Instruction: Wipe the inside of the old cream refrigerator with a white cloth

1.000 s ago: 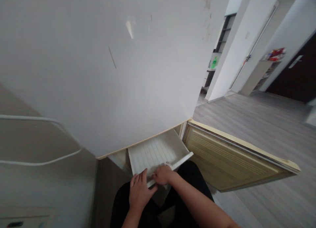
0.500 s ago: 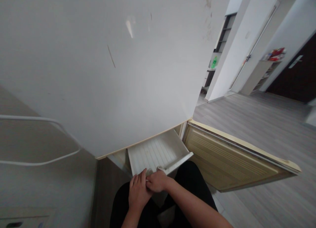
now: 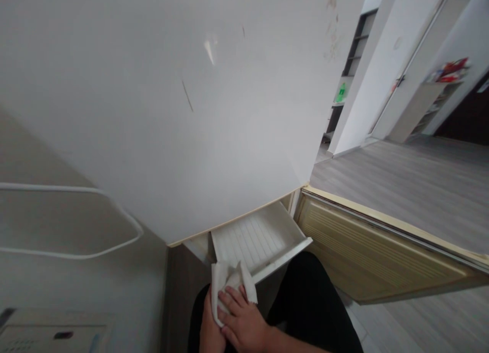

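While right fingers [image 3: 232, 301] grip it | cloth [image 3: 217, 281]: off-white, creased | left fingers [image 3: 208, 306] apparently gripping too

ok so there were two hands [image 3: 246, 323], two knees [image 3: 307, 279], one cloth [image 3: 219, 279], one drawer [image 3: 263, 236], one yellowish door [image 3: 374, 256], one green bottle [image 3: 341, 92] and one white cable [image 3: 72, 189] lol

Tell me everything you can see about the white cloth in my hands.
The white cloth looks thin and soft, perhaps fabric or thick paper. It's creased and bunched, its upper edges flaring in loose folds. It's held between your left hand and right hand, the right fingers spread over it, by the near end of the pulled-out drawer. Whether it touches the drawer is unclear.
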Demonstrator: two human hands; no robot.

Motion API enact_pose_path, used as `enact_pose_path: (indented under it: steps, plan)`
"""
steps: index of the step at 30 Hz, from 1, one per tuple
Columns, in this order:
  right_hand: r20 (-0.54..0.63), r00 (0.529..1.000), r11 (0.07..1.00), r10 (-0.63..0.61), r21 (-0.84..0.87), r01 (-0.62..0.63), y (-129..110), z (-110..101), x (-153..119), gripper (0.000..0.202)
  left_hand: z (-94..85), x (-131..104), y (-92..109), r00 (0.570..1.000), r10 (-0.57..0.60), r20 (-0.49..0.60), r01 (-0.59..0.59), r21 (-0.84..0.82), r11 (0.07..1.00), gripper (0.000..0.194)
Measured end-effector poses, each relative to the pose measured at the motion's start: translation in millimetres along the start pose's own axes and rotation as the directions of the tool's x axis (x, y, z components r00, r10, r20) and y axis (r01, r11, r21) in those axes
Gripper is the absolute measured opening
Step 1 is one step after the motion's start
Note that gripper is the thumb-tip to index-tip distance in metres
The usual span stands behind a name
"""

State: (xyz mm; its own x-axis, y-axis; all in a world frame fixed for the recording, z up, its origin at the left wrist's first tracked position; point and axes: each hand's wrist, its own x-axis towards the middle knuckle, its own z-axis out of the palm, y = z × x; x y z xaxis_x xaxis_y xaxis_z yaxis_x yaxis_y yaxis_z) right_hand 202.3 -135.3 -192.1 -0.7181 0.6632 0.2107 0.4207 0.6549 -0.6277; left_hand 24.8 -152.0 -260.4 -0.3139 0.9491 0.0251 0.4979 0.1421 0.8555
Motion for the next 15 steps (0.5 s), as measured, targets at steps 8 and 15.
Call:
enact_pose_path:
  steps: [8,15]
  plan:
    - [-0.081,0.983,0.975,0.166,-0.133,-0.176,44.6,-18.8,-7.3,0.055,-0.3,-1.1,14.9,0.996,0.044,0.072,-0.051,0.092,0.994,0.064]
    - [-0.582,0.48,0.585,0.656,-0.009,-0.811,106.8,-101.3,-38.5,0.052,-2.8,-1.0,34.1,0.986,-0.018,0.168,-0.005,0.134,0.991,0.068]
